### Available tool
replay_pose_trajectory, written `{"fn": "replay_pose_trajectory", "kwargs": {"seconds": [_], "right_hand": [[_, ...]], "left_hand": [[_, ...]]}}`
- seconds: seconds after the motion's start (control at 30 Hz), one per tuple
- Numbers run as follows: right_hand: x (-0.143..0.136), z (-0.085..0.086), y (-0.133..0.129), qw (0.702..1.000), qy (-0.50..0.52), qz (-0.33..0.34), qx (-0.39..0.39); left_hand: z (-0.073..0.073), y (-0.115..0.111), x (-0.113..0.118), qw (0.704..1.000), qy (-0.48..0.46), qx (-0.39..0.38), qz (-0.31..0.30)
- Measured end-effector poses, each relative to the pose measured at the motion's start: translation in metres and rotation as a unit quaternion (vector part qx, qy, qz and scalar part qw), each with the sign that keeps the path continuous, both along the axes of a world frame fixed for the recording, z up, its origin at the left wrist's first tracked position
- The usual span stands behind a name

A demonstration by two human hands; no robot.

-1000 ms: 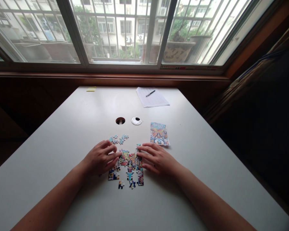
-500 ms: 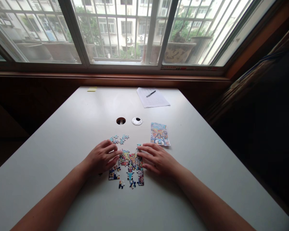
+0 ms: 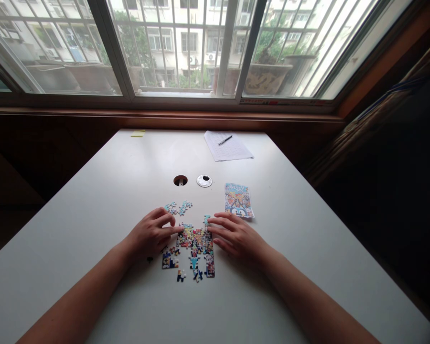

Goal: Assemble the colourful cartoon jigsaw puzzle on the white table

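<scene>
A partly joined jigsaw puzzle (image 3: 195,238) with a busy, colourful print lies on the white table between my hands. At its left edge my left hand (image 3: 152,234) rests with the index finger stretched out onto the pieces. The other visible fingers of that hand are bent, and its thumb is mostly hidden. On the right side, my right hand (image 3: 236,234) has its fingers spread, with the tips at the puzzle's right border. Beyond my left hand lie small clusters of light blue pieces (image 3: 185,207). A joined corner section (image 3: 169,260) and a separate piece (image 3: 181,275) are nearer to me.
A printed picture card (image 3: 239,199) lies beyond my right hand. Farther back are a round hole (image 3: 180,180) in the table (image 3: 93,220), a silver cover (image 3: 204,181), paper sheets (image 3: 232,152) with a pen (image 3: 225,140), and a yellow note (image 3: 138,133). A barred window stands behind.
My left hand's upper fingers have curled back while its index finger stays out on the puzzle. My right hand has shifted slightly right, uncovering more of the border.
</scene>
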State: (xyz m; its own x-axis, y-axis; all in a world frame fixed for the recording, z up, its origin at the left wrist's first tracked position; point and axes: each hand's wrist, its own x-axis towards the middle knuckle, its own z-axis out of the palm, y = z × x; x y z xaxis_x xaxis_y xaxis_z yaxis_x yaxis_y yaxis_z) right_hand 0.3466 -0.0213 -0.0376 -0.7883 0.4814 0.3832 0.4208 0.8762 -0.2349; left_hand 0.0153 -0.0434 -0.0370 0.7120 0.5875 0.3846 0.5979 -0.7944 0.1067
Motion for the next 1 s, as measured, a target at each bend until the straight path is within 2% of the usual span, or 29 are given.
{"fn": "replay_pose_trajectory", "kwargs": {"seconds": [0.23,0.43,0.63,1.0], "right_hand": [[0.001,0.000,0.001,1.000,0.003,0.005,-0.015],[0.006,0.001,0.003,0.992,0.114,-0.031,-0.047],[0.010,0.004,0.001,0.965,0.230,-0.101,-0.080],[0.018,0.003,0.003,0.904,0.353,-0.204,-0.128]], "left_hand": [[0.001,0.000,0.000,1.000,0.003,-0.004,-0.002],[-0.003,0.000,0.000,0.999,-0.049,0.000,0.019],[-0.003,0.001,-0.003,0.985,-0.165,0.017,0.049],[0.014,-0.008,-0.004,0.945,-0.306,0.040,0.109]]}}
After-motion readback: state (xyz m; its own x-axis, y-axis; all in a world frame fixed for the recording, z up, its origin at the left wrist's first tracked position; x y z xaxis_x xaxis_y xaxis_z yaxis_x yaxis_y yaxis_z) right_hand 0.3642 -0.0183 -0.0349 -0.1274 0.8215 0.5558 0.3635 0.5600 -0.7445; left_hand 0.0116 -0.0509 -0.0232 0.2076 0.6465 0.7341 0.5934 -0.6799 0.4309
